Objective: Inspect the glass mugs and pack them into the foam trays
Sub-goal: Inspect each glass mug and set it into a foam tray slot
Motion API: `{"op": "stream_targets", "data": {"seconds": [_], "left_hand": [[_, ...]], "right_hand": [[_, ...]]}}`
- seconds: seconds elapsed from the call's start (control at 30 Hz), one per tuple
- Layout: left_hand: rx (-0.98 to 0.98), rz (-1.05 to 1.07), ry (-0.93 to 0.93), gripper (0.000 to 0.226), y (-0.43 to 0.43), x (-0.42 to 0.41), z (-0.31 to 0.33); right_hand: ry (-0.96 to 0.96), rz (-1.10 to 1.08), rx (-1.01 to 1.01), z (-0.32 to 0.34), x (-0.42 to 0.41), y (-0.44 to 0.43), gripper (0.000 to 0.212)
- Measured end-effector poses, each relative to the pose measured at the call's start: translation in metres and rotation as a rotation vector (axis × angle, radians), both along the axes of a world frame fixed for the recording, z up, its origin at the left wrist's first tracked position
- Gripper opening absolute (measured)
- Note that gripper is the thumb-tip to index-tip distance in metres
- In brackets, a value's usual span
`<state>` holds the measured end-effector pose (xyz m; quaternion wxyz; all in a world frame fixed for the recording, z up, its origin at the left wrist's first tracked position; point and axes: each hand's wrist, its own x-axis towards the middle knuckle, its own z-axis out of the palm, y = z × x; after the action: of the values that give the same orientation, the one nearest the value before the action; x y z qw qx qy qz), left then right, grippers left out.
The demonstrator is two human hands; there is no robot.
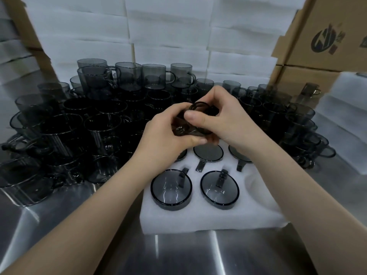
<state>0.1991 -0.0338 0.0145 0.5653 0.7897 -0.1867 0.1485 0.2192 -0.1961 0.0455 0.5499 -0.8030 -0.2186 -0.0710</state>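
Note:
Both hands hold one dark smoked-glass mug (195, 124) tilted on its side above the far edge of a white foam tray (258, 207). My left hand (164, 135) grips its body from the left and below. My right hand (222, 116) grips it from the right, thumb across the glass near the handle. The tray holds several mugs seated in its round holes, among them two in the near row (171, 188) (219, 187) with handles pointing away. The hole at the tray's near right looks unfilled.
A dense crowd of loose smoked-glass mugs (99, 126), some stacked, fills the steel table (178, 253) to the left, behind and right of the tray. Stacked white foam trays (168, 36) form a wall at the back. Cardboard boxes (325, 36) stand at right.

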Motion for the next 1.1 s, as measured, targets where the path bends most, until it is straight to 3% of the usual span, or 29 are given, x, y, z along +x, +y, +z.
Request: {"op": "stream_targets", "data": {"seconds": [0.17,0.33,0.43,0.6,0.73,0.8,0.9,1.1], "left_hand": [[0.069,0.043,-0.061,0.061,-0.002,-0.002,0.0],[-0.023,0.134,-0.088,0.053,-0.002,-0.006,0.002],[-0.125,0.153,-0.031,0.045,-0.001,-0.005,0.004],[-0.236,0.218,0.048,0.044,0.001,-0.005,0.003],[-0.143,0.197,0.091,0.085,0.0,-0.002,0.003],[-0.07,0.177,0.083,0.095,-0.003,-0.001,0.001],[-0.005,0.198,0.039,0.094,-0.006,-0.002,0.001],[0.023,0.243,-0.077,0.074,-0.007,-0.008,0.004]], "right_hand": [[-0.088,-0.126,0.064,-0.002,0.001,0.004,0.03],[0.206,0.065,0.306,0.002,0.002,-0.001,0.037],[0.196,0.141,0.364,0.003,0.004,-0.007,0.031],[0.037,0.132,0.084,0.0,0.0,-0.004,0.04],[0.014,0.123,-0.117,-0.002,-0.004,0.006,0.07],[-0.021,0.096,-0.175,-0.002,-0.006,0.01,0.069],[-0.052,0.097,-0.154,-0.002,-0.008,0.014,0.044],[-0.068,0.087,-0.065,-0.007,-0.006,0.015,0.052]]}}
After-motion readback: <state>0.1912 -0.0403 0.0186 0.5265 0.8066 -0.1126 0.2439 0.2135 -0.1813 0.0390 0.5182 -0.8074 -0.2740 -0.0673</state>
